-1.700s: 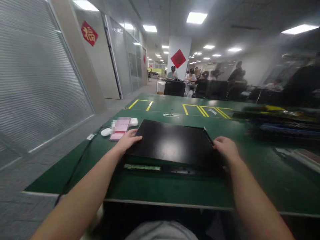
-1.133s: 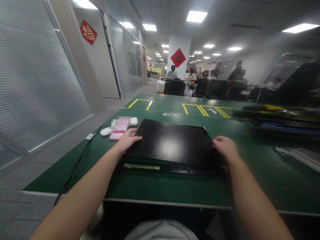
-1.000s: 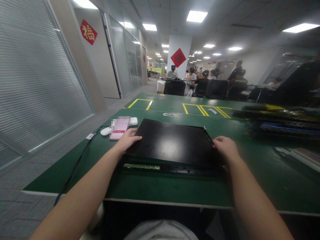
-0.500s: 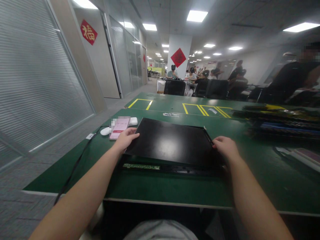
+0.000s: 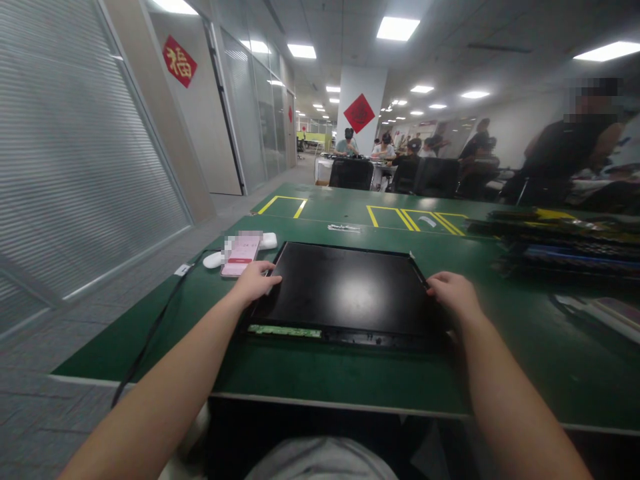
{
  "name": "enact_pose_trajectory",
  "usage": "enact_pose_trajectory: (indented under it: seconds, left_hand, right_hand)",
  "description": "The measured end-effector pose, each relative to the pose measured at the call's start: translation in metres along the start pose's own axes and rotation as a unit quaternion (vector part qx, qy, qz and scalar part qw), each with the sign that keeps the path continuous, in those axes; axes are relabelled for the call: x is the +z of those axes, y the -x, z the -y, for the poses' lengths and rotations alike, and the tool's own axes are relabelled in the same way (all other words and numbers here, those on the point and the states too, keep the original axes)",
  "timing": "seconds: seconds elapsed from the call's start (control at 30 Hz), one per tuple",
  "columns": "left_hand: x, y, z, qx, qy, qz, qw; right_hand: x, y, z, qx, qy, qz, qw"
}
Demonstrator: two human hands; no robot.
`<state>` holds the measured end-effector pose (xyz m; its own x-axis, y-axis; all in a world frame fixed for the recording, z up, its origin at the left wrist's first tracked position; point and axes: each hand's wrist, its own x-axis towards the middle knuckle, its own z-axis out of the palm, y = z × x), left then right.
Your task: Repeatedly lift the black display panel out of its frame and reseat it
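A black LCD screen panel (image 5: 345,287) lies flat in a thin black frame (image 5: 421,270) on the green table. Along the near side of the frame runs a narrow green circuit board (image 5: 285,331). My left hand (image 5: 254,283) grips the panel's left edge, thumb on top and fingers at the rim. At the right edge, my right hand (image 5: 453,293) pinches the rim of the frame with thumb and forefinger. The undersides of panel and frame are hidden.
To the left are a phone (image 5: 240,257), a white mouse (image 5: 213,260) and a black cable (image 5: 160,320). A stack of dark panels (image 5: 560,247) stands at the right. Yellow tape (image 5: 385,209) marks the table's far part. People sit and stand beyond.
The screen panel's raised left side has come down, so the panel now lies level within the frame. My left hand has lowered slightly with it; my right hand stays at the right edge.
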<state>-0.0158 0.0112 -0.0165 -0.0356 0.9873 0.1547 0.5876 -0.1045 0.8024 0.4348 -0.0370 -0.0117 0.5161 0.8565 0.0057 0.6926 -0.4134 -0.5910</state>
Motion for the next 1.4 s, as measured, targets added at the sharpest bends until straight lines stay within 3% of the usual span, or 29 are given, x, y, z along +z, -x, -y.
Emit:
enact_pose_trajectory:
  seconds: [0.2,0.5,0.97,1.4]
  left_hand:
    - [0.002,-0.001,0.002,0.004,-0.021,0.006,1.0]
    - [0.004,-0.007,0.012,0.058,-0.091,0.018,0.994]
    - [0.004,-0.007,0.01,0.044,-0.073,0.015,0.996]
    - [0.002,-0.009,0.012,0.042,-0.115,0.016,0.992]
  right_hand:
    - [0.002,-0.007,-0.009,-0.012,-0.034,-0.008,0.999]
    - [0.004,-0.011,-0.014,-0.007,-0.053,-0.014,0.998]
    - [0.006,-0.015,-0.018,0.0,-0.096,-0.011,0.995]
    - [0.007,-0.015,-0.019,0.003,-0.099,-0.016,0.995]
